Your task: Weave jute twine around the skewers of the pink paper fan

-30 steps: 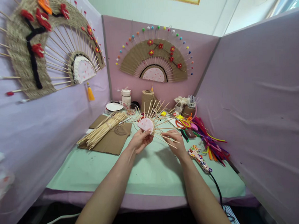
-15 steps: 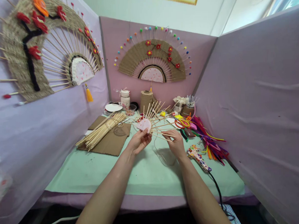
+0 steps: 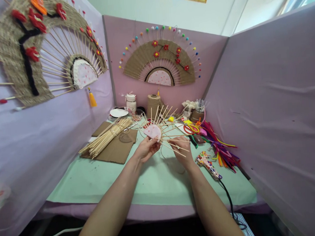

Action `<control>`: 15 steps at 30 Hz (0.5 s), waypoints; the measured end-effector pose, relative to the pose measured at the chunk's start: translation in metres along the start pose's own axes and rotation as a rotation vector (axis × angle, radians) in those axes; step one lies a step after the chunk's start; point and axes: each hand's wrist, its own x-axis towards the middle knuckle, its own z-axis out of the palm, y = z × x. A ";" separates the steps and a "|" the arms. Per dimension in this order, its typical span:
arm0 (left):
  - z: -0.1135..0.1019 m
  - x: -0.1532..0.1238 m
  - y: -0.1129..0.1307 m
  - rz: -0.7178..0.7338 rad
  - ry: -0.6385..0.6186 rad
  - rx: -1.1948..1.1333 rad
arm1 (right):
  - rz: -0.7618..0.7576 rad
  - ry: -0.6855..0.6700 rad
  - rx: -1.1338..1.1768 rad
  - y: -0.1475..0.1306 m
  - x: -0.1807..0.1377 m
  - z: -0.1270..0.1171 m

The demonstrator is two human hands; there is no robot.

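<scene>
Lilac-covered panels [image 3: 264, 101] are walling in a worktable spread with a pale green cloth [image 3: 110, 184]. Above the middle of that cloth, a small fan frame [image 3: 159, 132] is resting in the person's hands: a pink half-disc [image 3: 152, 131] with thin sticks [image 3: 157, 112] radiating from its curved edge. The left hand [image 3: 147, 149] is pinching the half-disc near its lower edge, thumb on top, fingers curled beneath and nearly closed. The right hand [image 3: 182, 150] is lying among the lower-right sticks, its fingers bent close together; whether they are gripping a stick, the thin cord [image 3: 162, 154] or nothing, I cannot tell. Judging by its build, the frame is likely feeling very light, the half-disc firm and easy to grip, the sticks stiff but slender and probably prone to snapping or working loose, so the half-disc is offering the safest hold. Toward the back, a lidded white jar [image 3: 131, 105] is standing upright, hiding its contents; beside it, a clear dish [image 3: 138, 113] is showing nothing distinct enough to name; farther right, a brown holder [image 3: 197, 116] is carrying upright translucent rods [image 3: 200, 104].
</scene>
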 end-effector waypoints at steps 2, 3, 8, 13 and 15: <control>0.001 -0.001 0.000 -0.017 -0.014 -0.012 | 0.005 0.001 -0.005 0.001 0.000 0.002; 0.001 -0.001 0.000 -0.026 -0.016 -0.030 | 0.010 0.004 0.010 0.002 -0.001 0.003; 0.002 -0.002 0.003 -0.070 0.014 -0.180 | 0.039 0.042 0.116 0.012 0.000 0.007; -0.002 -0.001 0.011 -0.065 0.039 -0.271 | 0.080 0.058 0.108 0.023 0.002 -0.001; -0.003 0.000 0.012 -0.059 0.038 -0.275 | 0.085 0.083 0.115 0.022 0.002 -0.002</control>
